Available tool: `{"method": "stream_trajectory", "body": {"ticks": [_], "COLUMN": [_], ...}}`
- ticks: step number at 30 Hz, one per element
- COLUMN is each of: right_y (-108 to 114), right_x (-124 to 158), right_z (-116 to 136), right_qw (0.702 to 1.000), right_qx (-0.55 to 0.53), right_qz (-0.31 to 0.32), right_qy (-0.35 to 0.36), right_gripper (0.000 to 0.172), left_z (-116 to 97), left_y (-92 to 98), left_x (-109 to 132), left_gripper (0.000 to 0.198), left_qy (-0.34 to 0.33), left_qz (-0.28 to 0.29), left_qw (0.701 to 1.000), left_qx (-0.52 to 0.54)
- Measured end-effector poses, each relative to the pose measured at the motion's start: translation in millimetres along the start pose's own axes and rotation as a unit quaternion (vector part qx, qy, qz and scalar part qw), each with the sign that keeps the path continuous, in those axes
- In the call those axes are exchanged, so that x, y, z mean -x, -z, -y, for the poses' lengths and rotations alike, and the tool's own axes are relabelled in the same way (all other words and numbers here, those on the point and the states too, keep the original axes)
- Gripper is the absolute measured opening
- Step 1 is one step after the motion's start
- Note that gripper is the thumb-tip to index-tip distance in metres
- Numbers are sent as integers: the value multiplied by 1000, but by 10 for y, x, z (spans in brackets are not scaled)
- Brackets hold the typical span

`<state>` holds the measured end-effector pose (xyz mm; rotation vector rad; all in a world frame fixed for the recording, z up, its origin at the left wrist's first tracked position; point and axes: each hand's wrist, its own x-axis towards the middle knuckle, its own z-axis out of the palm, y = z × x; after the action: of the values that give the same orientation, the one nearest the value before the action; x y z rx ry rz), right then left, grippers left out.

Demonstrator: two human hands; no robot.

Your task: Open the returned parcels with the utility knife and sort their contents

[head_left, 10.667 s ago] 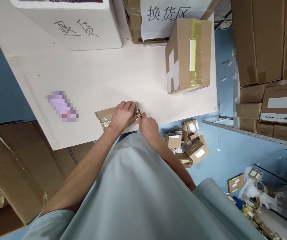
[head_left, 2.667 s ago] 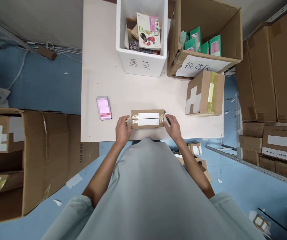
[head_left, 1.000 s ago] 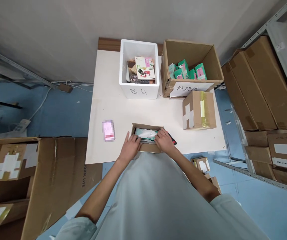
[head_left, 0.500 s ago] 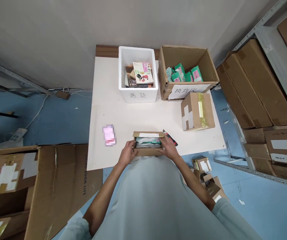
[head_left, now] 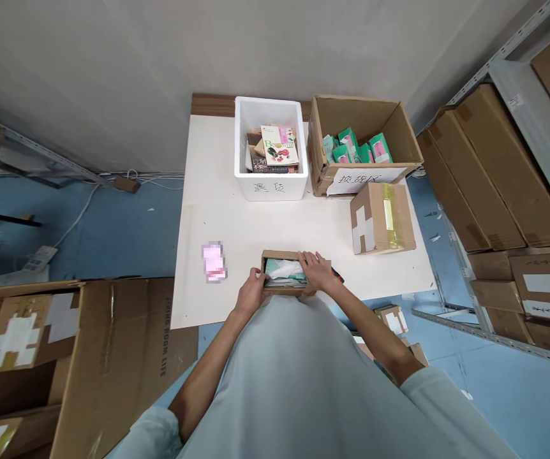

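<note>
A small open cardboard box [head_left: 282, 291] sits at the table's front edge, close against my body. Inside it lie white and teal wrapped contents [head_left: 285, 270], whose kind I cannot make out. My left hand [head_left: 251, 291] grips the box's left end, thumb at the rim. At the opposite end my right hand [head_left: 315, 271] is closed over the side, its fingers lying across the top edge and a flap. A red and black tool [head_left: 337, 275] shows just beyond the right hand, mostly hidden by the hand and the box.
On the white table [head_left: 217, 210], a white foam bin [head_left: 270, 188] holds books. Beside it stands a large carton [head_left: 368, 182] with green-and-pink boxes. A taped box [head_left: 383, 220] is in front of that, and a blurred pink item [head_left: 214, 262] lies left. Shelved cartons [head_left: 490, 172] line the right.
The box's raised back flap with the white label is no longer seen upright. My right hand has moved up and over the box's right end. The white and teal contents show more openly.
</note>
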<state>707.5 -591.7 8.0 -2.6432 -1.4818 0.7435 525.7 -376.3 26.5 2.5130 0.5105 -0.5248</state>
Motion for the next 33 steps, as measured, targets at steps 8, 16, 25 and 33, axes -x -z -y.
{"method": "stream_trajectory", "body": {"ticks": [8,16,25,33], "right_y": [132,397,474,320], "right_x": [22,-25,-69,-390], "right_z": [113,63,234,401], "right_qw": [997,999,997,991], "right_qx": [66,3,-30,13], "right_qz": [2,10,68,128], "right_qy": [36,31,-35,-27], "right_gripper": [131,132,50,38], "left_z": [23,39,-311,-398], "left_y": [-140,2,100,55], "left_x": [54,-23,-608,-887], "left_gripper": [34,41,46,33], "left_qy": [18,3,-100,-139], "left_qz": [-52,-101,24,92], "left_qw": [998,993,995,986], "left_qx": [35,60,-2,-22]}}
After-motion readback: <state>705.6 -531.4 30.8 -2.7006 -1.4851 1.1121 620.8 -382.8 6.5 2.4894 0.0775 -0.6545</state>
